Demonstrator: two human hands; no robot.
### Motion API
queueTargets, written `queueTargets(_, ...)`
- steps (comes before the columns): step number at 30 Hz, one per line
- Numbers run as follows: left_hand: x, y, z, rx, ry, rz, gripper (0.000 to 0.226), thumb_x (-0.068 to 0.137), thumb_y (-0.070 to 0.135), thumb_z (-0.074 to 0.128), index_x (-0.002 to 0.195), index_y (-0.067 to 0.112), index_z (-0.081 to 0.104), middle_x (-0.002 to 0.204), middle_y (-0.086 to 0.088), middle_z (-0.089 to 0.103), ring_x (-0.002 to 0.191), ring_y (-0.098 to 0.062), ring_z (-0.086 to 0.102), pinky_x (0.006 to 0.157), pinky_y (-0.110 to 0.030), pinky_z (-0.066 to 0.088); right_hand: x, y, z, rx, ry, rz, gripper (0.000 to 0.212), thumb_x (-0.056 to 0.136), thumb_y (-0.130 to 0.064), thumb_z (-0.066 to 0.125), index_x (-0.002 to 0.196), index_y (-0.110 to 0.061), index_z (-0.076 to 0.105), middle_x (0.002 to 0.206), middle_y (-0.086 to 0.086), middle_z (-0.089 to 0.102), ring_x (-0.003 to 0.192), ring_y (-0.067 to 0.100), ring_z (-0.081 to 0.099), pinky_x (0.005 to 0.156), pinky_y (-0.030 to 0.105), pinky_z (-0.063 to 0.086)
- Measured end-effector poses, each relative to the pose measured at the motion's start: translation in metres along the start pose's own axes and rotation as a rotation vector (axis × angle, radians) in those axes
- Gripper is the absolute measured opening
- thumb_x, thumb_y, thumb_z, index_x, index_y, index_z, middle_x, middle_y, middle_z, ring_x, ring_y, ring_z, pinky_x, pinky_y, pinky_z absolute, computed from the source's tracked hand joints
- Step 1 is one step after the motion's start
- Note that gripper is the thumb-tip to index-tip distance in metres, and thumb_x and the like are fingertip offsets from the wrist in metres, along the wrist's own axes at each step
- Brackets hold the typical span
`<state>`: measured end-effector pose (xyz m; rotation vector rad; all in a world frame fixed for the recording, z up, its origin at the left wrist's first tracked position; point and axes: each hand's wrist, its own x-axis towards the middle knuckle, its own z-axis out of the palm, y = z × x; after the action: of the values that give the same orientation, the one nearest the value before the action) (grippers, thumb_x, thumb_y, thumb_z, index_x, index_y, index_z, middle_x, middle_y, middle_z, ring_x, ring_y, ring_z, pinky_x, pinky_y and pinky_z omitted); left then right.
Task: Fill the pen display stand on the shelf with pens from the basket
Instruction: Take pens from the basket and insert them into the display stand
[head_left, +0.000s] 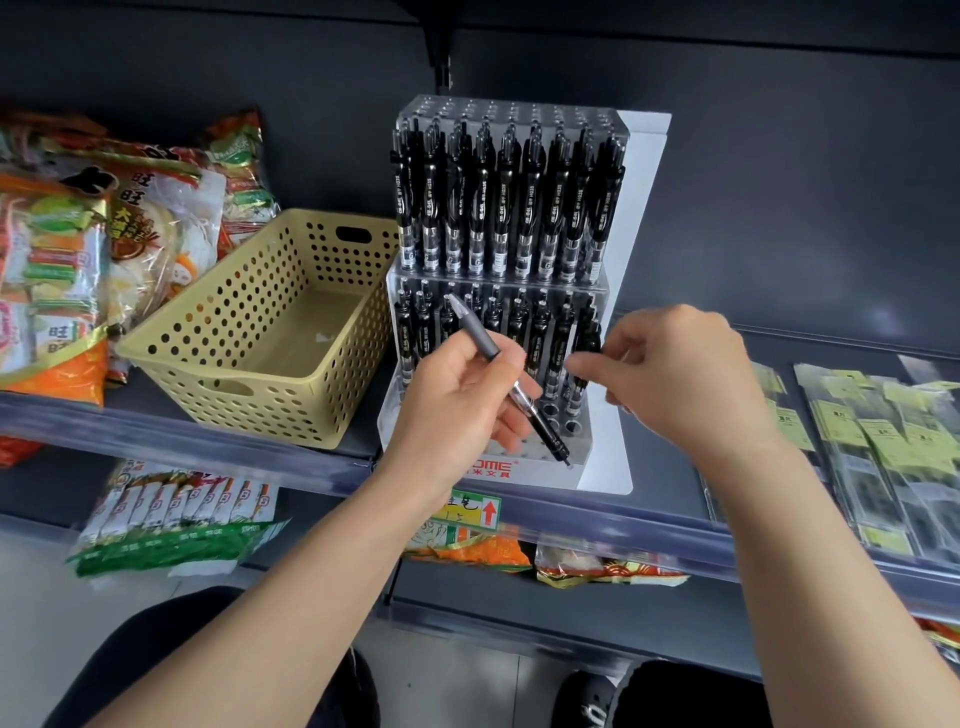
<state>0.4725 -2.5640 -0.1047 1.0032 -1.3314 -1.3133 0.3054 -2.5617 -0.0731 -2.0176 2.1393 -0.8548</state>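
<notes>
Evidently light, stiff, slick: loose pen (475, 332), gripped mid-barrel by left hand (457, 405) before pen display stand (644, 208); rubber sleeve grippier. Right hand (680, 374) pinching slotted pen (589, 338) there.

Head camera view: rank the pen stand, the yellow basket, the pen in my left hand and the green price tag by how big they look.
1. pen stand
2. yellow basket, slightly smaller
3. pen in the left hand, though it is nearer the camera
4. green price tag, smallest
</notes>
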Motion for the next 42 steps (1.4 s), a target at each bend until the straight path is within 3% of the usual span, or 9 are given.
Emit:
queueTargets(3, 0.001, 0.001, 0.0, -0.152, 0.023, -0.026, 0.009, 0.095, 0.015, 0.051, 0.095, 0.006, 0.054, 0.08, -0.01, 0.069, 0.056, -0.023, 0.062, 0.05, -0.029, 0.051, -0.002, -0.007, -0.012, 0.159, 0.027, 0.027, 0.047, 0.075, -0.062, 0.062, 0.059, -0.018, 0.059, 0.054, -0.001, 0.063, 0.051, 0.013, 0.058, 0.054, 0.024, 0.047)
queueTargets(7, 0.003, 0.004, -0.001, -0.542, -0.017, -0.161, 0.01, 0.092, 0.014, 0.051, 0.091, 0.005, 0.054, 0.082, -0.014, 0.071, 0.06, -0.021, 0.066, 0.053, -0.027, 0.055, -0.008, -0.021, -0.027, 0.468, -0.278, 0.072, 0.059, 0.061, -0.071, 0.059, 0.07, -0.013, 0.068, 0.058, 0.002, 0.069, 0.044, 0.009, 0.059, 0.04, 0.013, 0.037)
queueTargets(9, 0.003, 0.004, -0.001, -0.678, -0.059, -0.192, 0.008, 0.089, 0.014, 0.052, 0.088, 0.008, 0.056, 0.087, -0.014, 0.071, 0.064, -0.02, 0.068, 0.055, -0.026, 0.056, -0.009, -0.021, -0.024, 0.533, -0.374, 0.053, 0.052, 0.058, -0.062, 0.068, 0.075, -0.013, 0.07, 0.063, 0.004, 0.071, 0.048, 0.012, 0.061, 0.039, 0.017, 0.038)
queueTargets(14, 0.001, 0.006, -0.002, -0.899, -0.109, -0.28, 0.011, 0.082, 0.013, 0.056, 0.093, 0.009, 0.059, 0.092, -0.016, 0.07, 0.073, -0.022, 0.071, 0.06, -0.027, 0.059, -0.003, -0.016, -0.015, 0.951, -0.252, 0.03, 0.029, 0.06, -0.022, 0.077, 0.084, -0.007, 0.069, 0.061, 0.005, 0.068, 0.051, 0.014, 0.06, 0.044, 0.019, 0.044)
queueTargets(20, 0.002, -0.001, -0.003, -1.019, -0.136, -0.396, 0.025, 0.081, 0.023, 0.06, 0.099, 0.005, 0.061, 0.083, -0.01, 0.067, 0.067, -0.016, 0.068, 0.056, -0.024, 0.057, -0.002, -0.02, 0.0, 1.097, -0.172, -0.107, 0.018, 0.069, -0.01, 0.072, 0.085, -0.001, 0.068, 0.064, 0.004, 0.067, 0.058, 0.012, 0.059, 0.052, 0.02, 0.047)
queueTargets(25, 0.001, -0.003, -0.001, -0.728, -0.175, -0.414, 0.03, 0.076, 0.033, 0.062, 0.089, 0.006, 0.064, 0.08, -0.009, 0.068, 0.063, -0.017, 0.065, 0.055, -0.025, 0.056, -0.002, -0.021, -0.004, 0.975, 0.121, -0.136, 0.008, 0.08, -0.015, 0.073, 0.073, -0.016, 0.069, 0.069, 0.005, 0.069, 0.062, 0.017, 0.062, 0.05, 0.023, 0.05)
queueTargets(32, 0.005, -0.009, -0.009, -0.084, -0.075, -0.245, 0.007, 0.089, 0.009, 0.06, 0.089, 0.005, 0.066, 0.08, -0.01, 0.068, 0.065, -0.021, 0.064, 0.062, -0.031, 0.056, 0.0, -0.018, -0.011, 0.619, 0.351, -0.104, 0.012, 0.079, -0.034, 0.071, 0.071, -0.035, 0.062, 0.07, -0.007, 0.069, 0.067, 0.018, 0.07, 0.065, 0.042, 0.058)
queueTargets(37, 0.009, -0.015, -0.015, 0.443, 0.016, -0.019, 0.009, 0.089, 0.018, 0.063, 0.083, 0.021, 0.068, 0.074, 0.001, 0.068, 0.064, -0.016, 0.065, 0.065, -0.035, 0.057, -0.002, -0.016, -0.015, 0.416, 0.355, -0.097, 0.008, 0.082, -0.032, 0.072, 0.079, -0.024, 0.07, 0.062, -0.012, 0.063, 0.059, 0.011, 0.066, 0.068, 0.036, 0.057)
queueTargets(42, 0.007, -0.015, -0.02, 0.857, 0.07, 0.202, 0.008, 0.089, 0.027, 0.061, 0.084, 0.026, 0.067, 0.075, 0.015, 0.063, 0.066, -0.001, 0.057, 0.056, -0.013, 0.041, -0.005, -0.021, -0.011, 0.305, 0.328, -0.111, 0.014, 0.082, -0.031, 0.071, 0.08, -0.018, 0.074, 0.056, -0.02, 0.054, 0.057, 0.002, 0.06, 0.067, 0.023, 0.049)
